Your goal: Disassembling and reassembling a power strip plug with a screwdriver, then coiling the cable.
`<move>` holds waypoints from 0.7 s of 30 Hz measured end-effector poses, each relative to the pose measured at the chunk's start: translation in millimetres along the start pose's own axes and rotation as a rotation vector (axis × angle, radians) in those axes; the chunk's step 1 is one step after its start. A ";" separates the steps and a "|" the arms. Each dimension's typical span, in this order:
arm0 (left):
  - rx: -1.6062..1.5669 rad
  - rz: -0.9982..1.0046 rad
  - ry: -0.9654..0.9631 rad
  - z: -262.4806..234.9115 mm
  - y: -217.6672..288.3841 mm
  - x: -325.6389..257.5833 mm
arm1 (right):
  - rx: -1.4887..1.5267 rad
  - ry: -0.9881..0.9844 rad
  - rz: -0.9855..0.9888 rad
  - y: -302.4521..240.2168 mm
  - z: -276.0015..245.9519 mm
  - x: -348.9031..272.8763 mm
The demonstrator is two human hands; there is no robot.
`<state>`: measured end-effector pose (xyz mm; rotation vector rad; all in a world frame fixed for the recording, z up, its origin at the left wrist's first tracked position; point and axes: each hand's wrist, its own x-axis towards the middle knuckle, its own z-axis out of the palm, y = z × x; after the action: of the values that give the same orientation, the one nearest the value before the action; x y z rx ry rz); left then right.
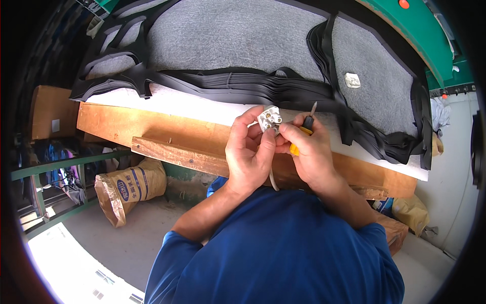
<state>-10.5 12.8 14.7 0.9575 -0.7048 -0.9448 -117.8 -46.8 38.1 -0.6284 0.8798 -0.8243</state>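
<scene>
Plug: a white plug [269, 120] with metal pins facing up sat above the wooden bench edge [167, 133], pinched between both hands.
Left hand: the left hand [249, 154] gripped the plug from the left, thumb and fingers closed on its body.
Right hand: the right hand [310, 152] touched the plug's right side while clasping a yellow-and-black screwdriver [304, 129], tip pointing up.
Cord: a pale cord [273, 180] hung below the plug.
Behind: black rubber strips [243, 83] lay on grey felt [243, 35] beyond the bench edge.

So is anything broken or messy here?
Nothing looks broken. The left hand holds a white plug, pins up, and the right hand holds a screwdriver. One small white piece lies alone on the grey mat. The black strips lie in a loose, untidy heap.
</scene>
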 end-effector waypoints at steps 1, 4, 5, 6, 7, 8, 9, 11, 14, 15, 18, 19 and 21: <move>0.032 0.034 -0.010 -0.7 -0.2 -0.2 | -0.007 0.011 -0.029 1.6 -1.1 -0.5; 0.004 0.032 0.010 1.3 1.7 -1.3 | -0.021 0.020 -0.051 1.1 -2.5 -0.8; 0.004 0.033 0.012 0.4 1.8 -1.7 | -0.028 0.019 -0.045 0.4 -2.5 -1.0; -0.006 0.004 0.014 -0.9 1.4 -1.9 | -0.028 0.018 -0.045 0.2 -1.8 -1.4; -0.015 -0.026 0.016 -1.5 1.2 -1.9 | -0.045 0.009 -0.053 0.0 -0.6 -2.1; -0.016 -0.025 0.017 -1.2 1.1 -1.7 | -0.063 0.001 -0.062 -0.5 0.1 -2.6; -0.031 0.015 0.004 -1.0 1.0 -1.6 | -0.063 0.000 -0.061 -1.1 0.6 -3.2; -0.046 0.055 -0.008 -0.3 3.4 -2.5 | -0.096 0.010 -0.069 -2.1 1.0 -3.8; -0.203 -0.092 -0.022 3.0 9.4 -3.4 | -0.106 -0.004 -0.093 -0.5 2.5 -5.1; -0.187 -0.101 -0.015 2.9 9.3 -2.7 | -0.106 -0.003 -0.093 0.6 2.9 -5.3; -0.195 -0.139 0.014 3.7 12.4 -1.4 | -0.098 -0.002 -0.107 2.2 3.6 -5.3; -0.219 -0.168 0.035 4.0 13.4 -0.9 | -0.116 0.002 -0.091 1.1 4.4 -5.6; -0.189 -0.151 0.071 4.7 11.6 0.2 | -0.134 0.006 -0.075 1.9 3.3 -5.0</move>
<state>-10.3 13.9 27.1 0.8808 -0.4791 -1.0840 -116.2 -41.2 40.4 -0.7803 0.9270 -0.8401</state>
